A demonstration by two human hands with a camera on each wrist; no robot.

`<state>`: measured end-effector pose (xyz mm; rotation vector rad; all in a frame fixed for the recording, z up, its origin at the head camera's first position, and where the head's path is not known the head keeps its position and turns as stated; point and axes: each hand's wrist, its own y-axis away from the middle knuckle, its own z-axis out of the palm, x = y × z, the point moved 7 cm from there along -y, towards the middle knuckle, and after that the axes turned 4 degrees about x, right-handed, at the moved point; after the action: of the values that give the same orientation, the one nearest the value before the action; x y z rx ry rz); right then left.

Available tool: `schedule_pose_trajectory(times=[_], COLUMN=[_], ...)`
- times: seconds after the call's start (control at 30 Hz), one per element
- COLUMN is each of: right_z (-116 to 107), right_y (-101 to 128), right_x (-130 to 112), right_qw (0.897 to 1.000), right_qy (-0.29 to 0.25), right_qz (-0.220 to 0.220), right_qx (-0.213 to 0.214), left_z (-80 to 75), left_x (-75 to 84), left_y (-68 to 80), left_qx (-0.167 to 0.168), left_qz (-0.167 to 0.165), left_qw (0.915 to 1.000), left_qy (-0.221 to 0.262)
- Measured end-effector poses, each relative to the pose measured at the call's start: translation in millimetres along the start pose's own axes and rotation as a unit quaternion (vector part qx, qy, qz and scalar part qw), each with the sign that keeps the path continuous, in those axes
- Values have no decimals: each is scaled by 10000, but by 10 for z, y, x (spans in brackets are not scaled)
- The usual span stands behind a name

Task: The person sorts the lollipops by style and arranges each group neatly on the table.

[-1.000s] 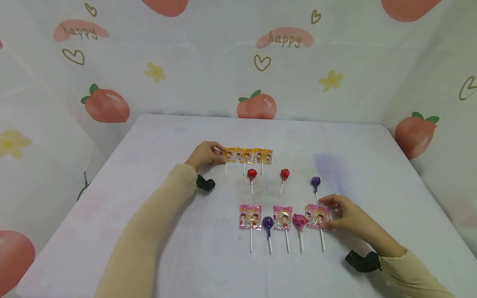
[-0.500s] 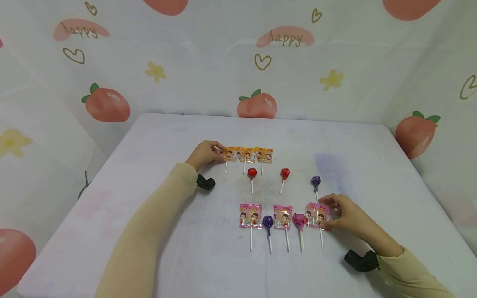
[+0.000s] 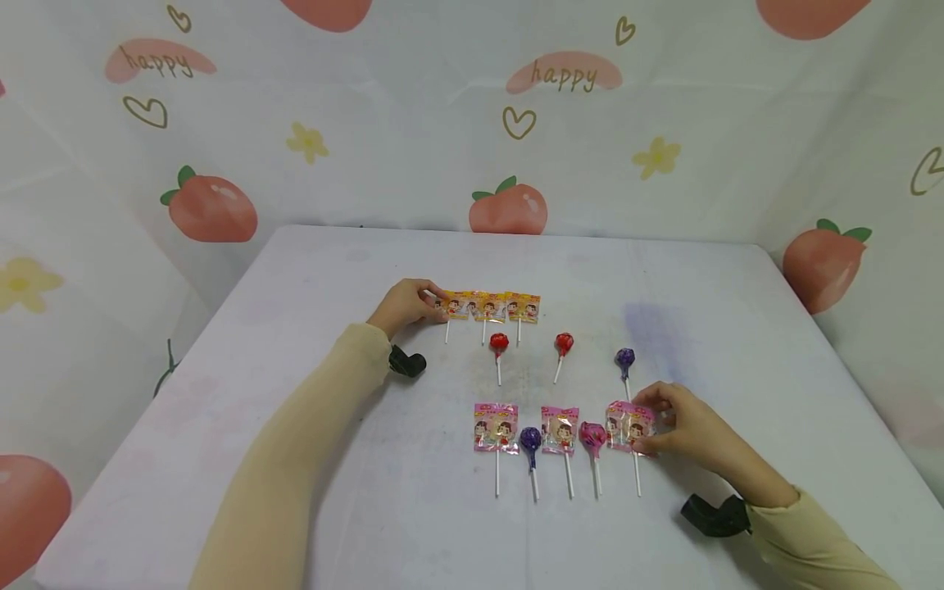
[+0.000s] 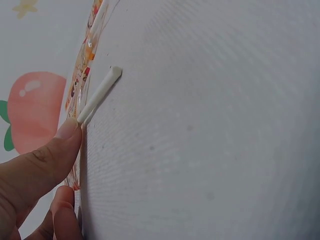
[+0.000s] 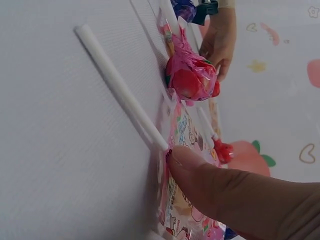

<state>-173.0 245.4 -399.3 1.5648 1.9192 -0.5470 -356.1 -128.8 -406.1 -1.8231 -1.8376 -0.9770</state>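
While the near row of sweets lies closest to the person, the right hand (image 3: 682, 426) sits at its right end, thumb and curled fingers pinching the edge of the flat pink-wrapped lollipop with a cartoon face and white stick (image 3: 628, 428); the right wrist view shows the thumb (image 5: 200, 172) pressed on the wrapper just where the stick (image 5: 120, 87) leaves it. Just to the left of that sweet lies a round lollipop in crinkled magenta foil (image 3: 592, 437), then a second flat pink-wrapped lollipop (image 3: 560, 431), a round purple-foil lollipop (image 3: 529, 439) and a third flat pink-wrapped one (image 3: 495, 428), all close together with sticks pointing toward the person. Beyond them, well spaced on the white table (image 3: 310, 270), lie two round red-foil lollipops (image 3: 499, 343) (image 3: 564, 343) and another round purple one (image 3: 624, 358), which lies just above the right hand's fingers. Farther still is a tight row of three flat orange-wrapped lollipops (image 3: 490, 306), and the left hand (image 3: 406, 305) grips the left end of that row, thumb (image 4: 60, 150) and a finger clamped on the wrapper's edge (image 4: 82, 70) beside its white stick (image 4: 100, 95). Both arms wear pale beige sleeves (image 3: 295, 459) with small black wrist devices (image 3: 407, 361). Behind the table hangs a white cloth printed with peaches, hearts and the word happy (image 3: 564, 78).
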Motion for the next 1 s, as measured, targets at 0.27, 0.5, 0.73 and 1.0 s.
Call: schedule_pose_trajectory(times=[0.27, 0.5, 0.73, 1.0], right_z=[-77, -125, -268, -566], right_y=[22, 13, -44, -195], right_x=[-33, -74, -220, -487], right_qw=[9991, 9971, 9979, 9968], right_qy=[-419, -718, -529, -439], right_qz=[70, 255, 339, 47], right_qx=[-55, -17, 126, 667], left_z=[5, 4, 9, 6], left_x=[1, 1, 1, -5], left_y=[23, 29, 22, 3], left_qx=[2, -1, -43, -52], left_qz=[-39, -26, -41, -51], left_qw=[9999, 9999, 9999, 10000], left_qy=[130, 138, 103, 45])
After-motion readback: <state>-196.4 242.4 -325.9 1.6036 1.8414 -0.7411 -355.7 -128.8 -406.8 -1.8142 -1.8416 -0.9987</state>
